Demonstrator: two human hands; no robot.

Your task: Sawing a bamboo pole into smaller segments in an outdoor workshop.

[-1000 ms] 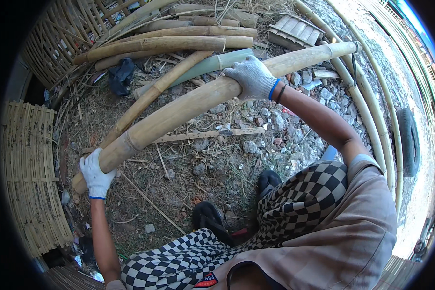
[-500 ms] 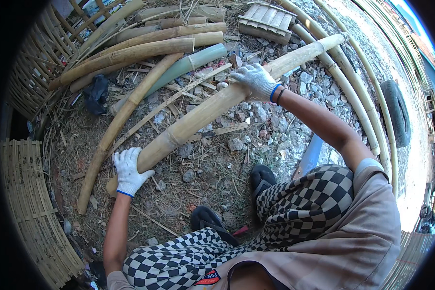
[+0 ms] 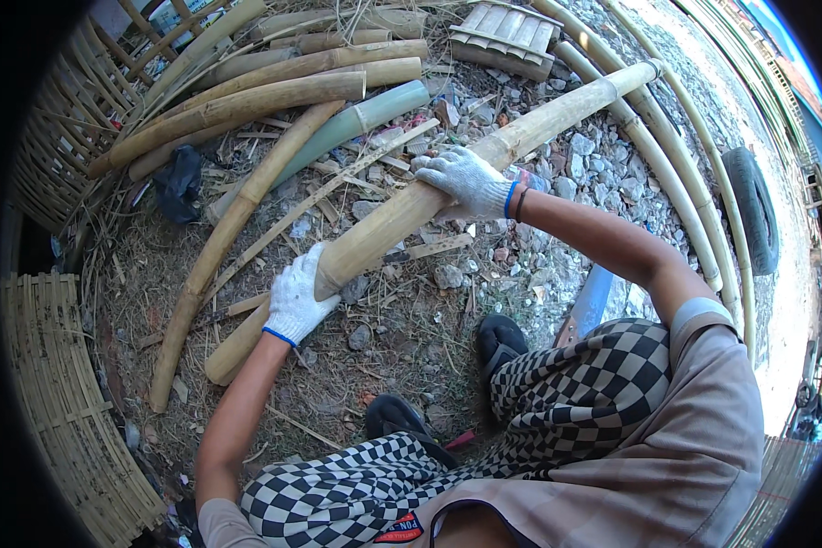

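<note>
A thick tan bamboo pole (image 3: 384, 225) slants from the lower left up to the upper right in front of me. My left hand (image 3: 300, 294), in a white knit glove with a blue cuff, wraps round it near its lower part, and the pole's near end sticks out below. Farther up, my right hand (image 3: 467, 183), gloved the same way, grips the pole from above. Its fingers curl over the far side and are partly hidden. The pole's far end lies across other poles at the upper right.
Several cut bamboo poles (image 3: 247, 102) lie at the upper left, beside a green one (image 3: 352, 117). A saw (image 3: 586, 301) rests by my right knee. Rubble (image 3: 557, 247) covers the ground. A tyre (image 3: 752, 210) lies at right, a split-bamboo panel (image 3: 68, 393) at left, a black bag (image 3: 178, 183) nearby.
My left hand has moved up the pole, away from its near end. The right hand has come slightly down and left. The pole itself has barely shifted.
</note>
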